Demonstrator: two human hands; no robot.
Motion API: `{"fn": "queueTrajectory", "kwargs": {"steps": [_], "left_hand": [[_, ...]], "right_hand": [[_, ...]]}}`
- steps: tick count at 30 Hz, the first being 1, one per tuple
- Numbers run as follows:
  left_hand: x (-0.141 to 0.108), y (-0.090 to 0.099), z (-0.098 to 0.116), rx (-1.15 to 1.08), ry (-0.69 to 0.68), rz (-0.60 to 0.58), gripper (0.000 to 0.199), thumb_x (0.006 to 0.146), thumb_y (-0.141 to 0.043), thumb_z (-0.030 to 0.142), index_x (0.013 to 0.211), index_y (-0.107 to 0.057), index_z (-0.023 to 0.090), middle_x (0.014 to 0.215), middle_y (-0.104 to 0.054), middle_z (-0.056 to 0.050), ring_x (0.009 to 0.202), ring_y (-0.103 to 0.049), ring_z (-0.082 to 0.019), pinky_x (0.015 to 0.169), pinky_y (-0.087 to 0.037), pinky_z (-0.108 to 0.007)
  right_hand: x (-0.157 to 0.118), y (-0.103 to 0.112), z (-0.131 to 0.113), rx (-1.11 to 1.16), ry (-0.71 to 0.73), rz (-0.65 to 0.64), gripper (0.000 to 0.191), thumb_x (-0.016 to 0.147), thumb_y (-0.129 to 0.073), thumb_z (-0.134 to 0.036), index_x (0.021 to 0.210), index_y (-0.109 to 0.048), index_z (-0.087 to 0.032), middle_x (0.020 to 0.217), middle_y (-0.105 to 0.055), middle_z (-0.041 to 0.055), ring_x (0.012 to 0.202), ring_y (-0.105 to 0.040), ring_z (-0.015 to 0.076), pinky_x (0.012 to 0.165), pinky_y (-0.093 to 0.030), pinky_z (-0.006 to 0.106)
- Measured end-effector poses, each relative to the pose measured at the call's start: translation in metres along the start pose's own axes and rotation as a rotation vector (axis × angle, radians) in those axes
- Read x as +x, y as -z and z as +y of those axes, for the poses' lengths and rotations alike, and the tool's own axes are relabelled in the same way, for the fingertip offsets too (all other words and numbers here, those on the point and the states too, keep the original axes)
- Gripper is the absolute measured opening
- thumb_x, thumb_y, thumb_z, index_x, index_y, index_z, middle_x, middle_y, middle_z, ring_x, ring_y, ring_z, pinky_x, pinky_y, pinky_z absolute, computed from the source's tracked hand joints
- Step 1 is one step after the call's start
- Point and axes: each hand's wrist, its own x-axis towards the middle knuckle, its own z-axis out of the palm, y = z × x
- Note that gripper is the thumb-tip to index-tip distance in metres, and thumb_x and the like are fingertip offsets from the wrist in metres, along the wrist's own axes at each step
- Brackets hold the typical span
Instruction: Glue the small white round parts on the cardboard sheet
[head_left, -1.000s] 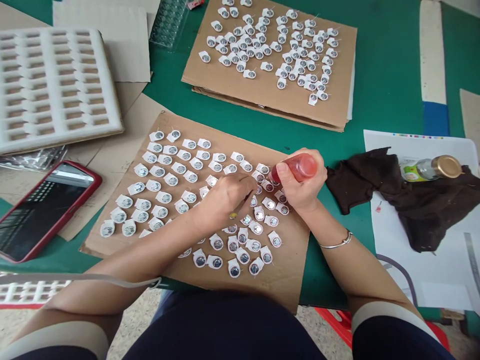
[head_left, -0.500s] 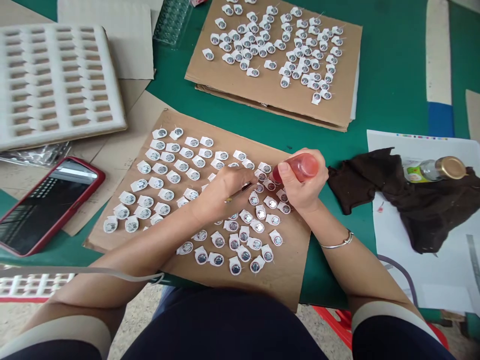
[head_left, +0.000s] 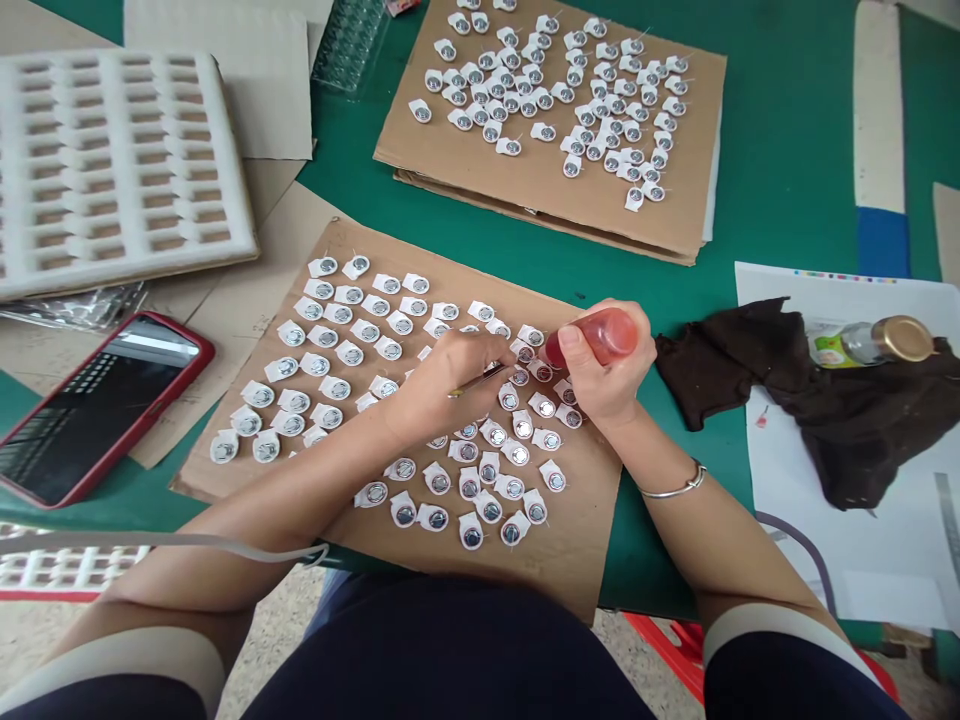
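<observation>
My right hand (head_left: 611, 375) is wrapped round a red translucent bottle (head_left: 600, 336), tilted with its narrow end toward the left, over small round silver pieces with white tabs. My left hand (head_left: 461, 380) pinches a thin pen-like tool (head_left: 476, 381) close to the bottle's tip; the tool's far end is hidden by my fingers. Both hands are above a brown cardboard sheet (head_left: 555, 560) that bears several of the silver pieces (head_left: 471, 532), spread in loose rows. My left forearm covers part of them.
A second cardboard stack (head_left: 420, 150) with more silver pieces lies at the back. At left are a white foam tray (head_left: 124, 255) and a red-cased phone (head_left: 97, 410). Dark cloth (head_left: 847, 430), a gold-capped glass bottle (head_left: 900, 338) and white paper (head_left: 885, 550) lie at right.
The view has shifted slightly, so the things at left appear a little further right. The left hand's tool has tilted slightly; both hands keep their holds in nearly the same place.
</observation>
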Motion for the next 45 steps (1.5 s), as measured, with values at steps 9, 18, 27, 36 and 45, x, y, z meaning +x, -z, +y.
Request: {"fn": "queueTrajectory", "kwargs": {"steps": [9, 18, 27, 36, 45], "left_hand": [[0.0001, 0.0001, -0.0001, -0.012, 0.044, -0.011, 0.015, 0.073, -0.056, 0.004, 0.077, -0.064, 0.015, 0.078, -0.068, -0.001, 0.068, -0.061, -0.012, 0.063, -0.046, -0.023], [0.0025, 0.0003, -0.0006, -0.064, 0.119, 0.013, 0.014, 0.074, -0.055, 0.005, 0.075, -0.065, 0.015, 0.076, -0.066, -0.001, 0.068, -0.061, -0.012, 0.06, -0.045, -0.022], [0.0036, 0.0007, -0.0018, -0.092, 0.123, 0.014, 0.012, 0.074, -0.054, 0.007, 0.073, -0.065, 0.014, 0.073, -0.065, -0.002, 0.066, -0.059, -0.012, 0.059, -0.044, -0.023], [0.004, 0.0023, -0.0002, -0.1, 0.13, 0.011, 0.013, 0.074, -0.054, 0.008, 0.073, -0.065, 0.013, 0.072, -0.065, -0.002, 0.065, -0.059, -0.012, 0.058, -0.044, -0.023], [0.0039, 0.0015, -0.0012, -0.093, 0.142, 0.015, 0.013, 0.074, -0.054, 0.008, 0.075, -0.066, 0.013, 0.074, -0.065, -0.003, 0.066, -0.059, -0.012, 0.059, -0.045, -0.024]], "right_hand": [[0.0002, 0.0003, -0.001, -0.012, 0.004, 0.004, 0.023, 0.072, -0.065, -0.036, 0.083, -0.051, -0.02, 0.069, -0.059, -0.0004, 0.064, -0.058, 0.0142, 0.061, -0.049, 0.032], [-0.002, 0.0001, -0.0007, -0.018, -0.009, -0.001, 0.025, 0.072, -0.065, -0.037, 0.084, -0.05, -0.02, 0.068, -0.058, -0.0006, 0.065, -0.059, 0.0151, 0.061, -0.049, 0.032], [-0.0015, -0.001, -0.0045, -0.011, -0.029, -0.013, 0.026, 0.071, -0.066, -0.038, 0.083, -0.05, -0.021, 0.069, -0.059, -0.0003, 0.065, -0.059, 0.0153, 0.061, -0.05, 0.033], [-0.0011, -0.0012, -0.0062, -0.035, -0.036, -0.031, 0.026, 0.073, -0.063, -0.041, 0.082, -0.05, -0.021, 0.069, -0.06, 0.0003, 0.065, -0.06, 0.0157, 0.062, -0.051, 0.034], [0.0016, -0.0019, -0.0073, -0.007, -0.026, -0.006, 0.024, 0.072, -0.065, -0.039, 0.078, -0.052, -0.02, 0.069, -0.061, 0.0016, 0.065, -0.06, 0.015, 0.064, -0.052, 0.034]]}}
